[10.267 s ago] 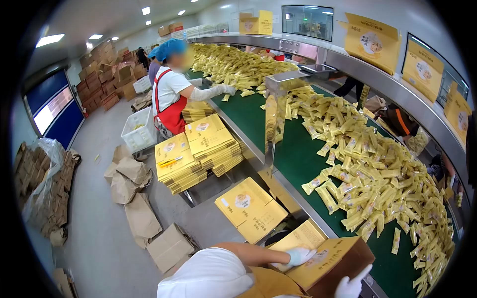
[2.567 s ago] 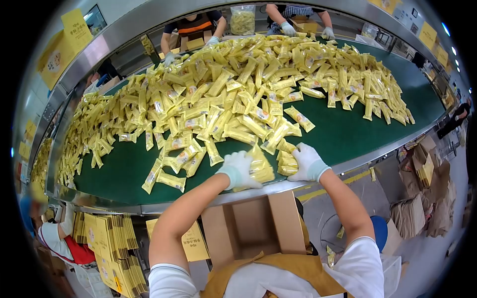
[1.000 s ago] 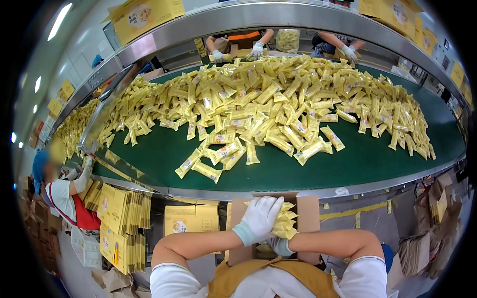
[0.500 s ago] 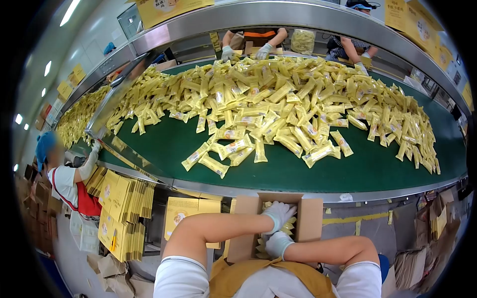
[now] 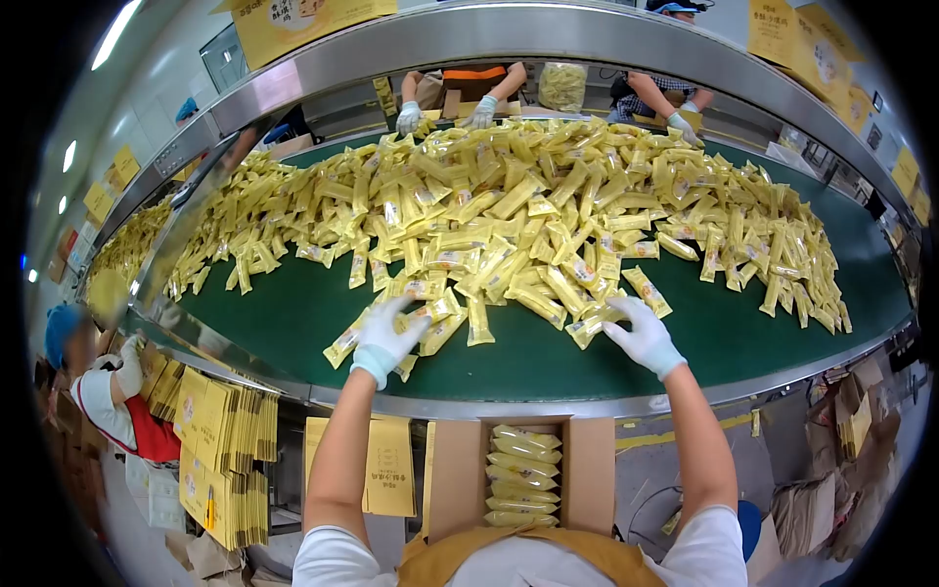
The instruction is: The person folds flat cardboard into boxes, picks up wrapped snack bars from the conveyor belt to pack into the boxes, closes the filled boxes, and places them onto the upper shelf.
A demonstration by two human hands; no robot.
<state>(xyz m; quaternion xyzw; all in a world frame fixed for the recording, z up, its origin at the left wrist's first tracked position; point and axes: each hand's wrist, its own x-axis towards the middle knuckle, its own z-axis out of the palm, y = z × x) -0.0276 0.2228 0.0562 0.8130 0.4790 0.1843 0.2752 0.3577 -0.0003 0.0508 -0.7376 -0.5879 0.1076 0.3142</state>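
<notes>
My left hand [image 5: 388,339], in a white glove, reaches onto the green belt with its fingers apart over several yellow wrapped snack packets [image 5: 343,341] at the near edge of the pile. My right hand [image 5: 647,338], gloved too, has its fingers apart, with the fingertips at the end of another snack packet [image 5: 585,331]. Neither hand is closed round a packet. Below them, between my forearms, an open cardboard box [image 5: 453,479] holds a row of yellow packets [image 5: 524,468] lying one against another.
A large heap of packets [image 5: 509,196] covers much of the green conveyor belt [image 5: 489,372]. Across it, other people's gloved hands [image 5: 482,112] work at the far side. Flattened yellow cartons [image 5: 220,421] are stacked at left, near a person in a red apron [image 5: 155,440].
Both my hands have left the cardboard box and moved forward, apart, onto the packets at the belt's near side. The row of packets inside the box now shows.
</notes>
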